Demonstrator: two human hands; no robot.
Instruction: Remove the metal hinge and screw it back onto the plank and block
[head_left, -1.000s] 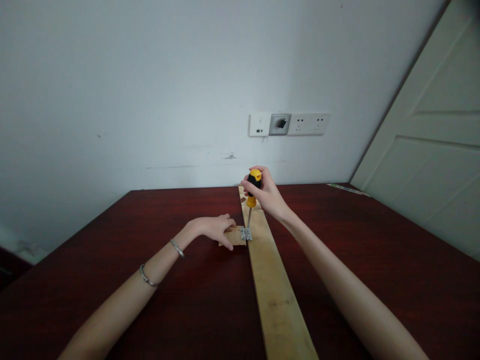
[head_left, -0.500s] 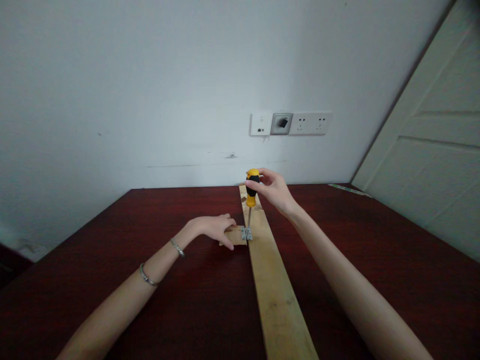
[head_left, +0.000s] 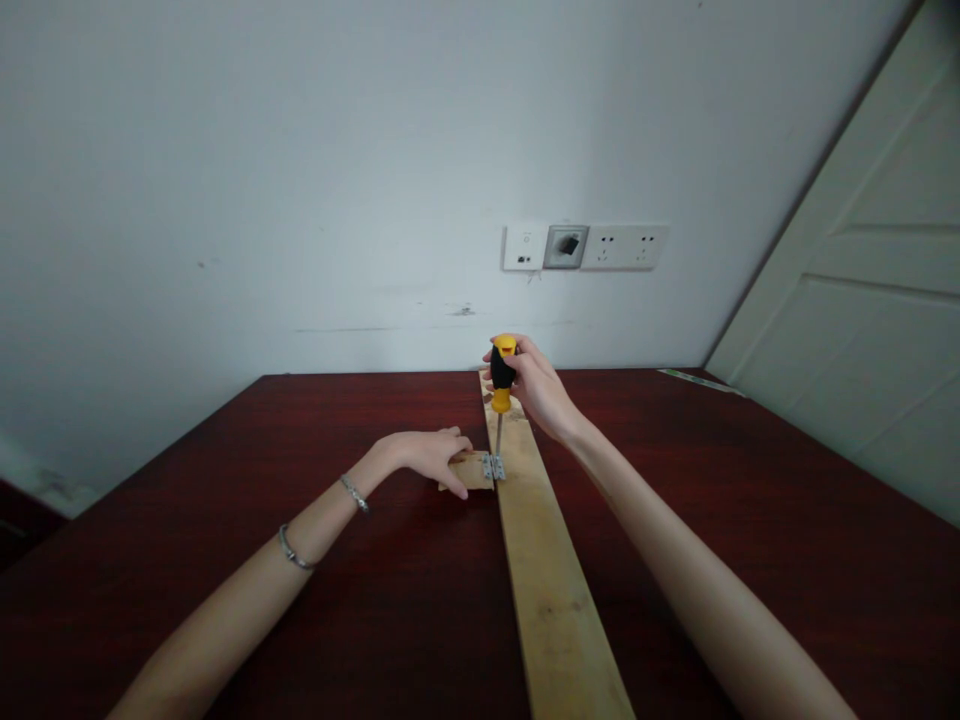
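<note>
A yellow and black screwdriver stands nearly upright in my right hand, whose fingers are wrapped round the handle. Its tip meets a small metal hinge, on the leaf that lies over a long wooden board. The hinge's other leaf lies on a short wooden block butted against the board's left side. My left hand grips this block, thumb along the near edge and fingers over the far part. Whether a screw sits under the tip is too small to tell.
The board runs lengthwise over a dark red tabletop toward the white wall. Wall sockets sit above the table's back edge. A thin flat strip lies at the back right, near a white panelled door.
My right hand has turned round the screwdriver handle, its fingers now showing on the far left side of it. The left hand, block and board keep their places.
</note>
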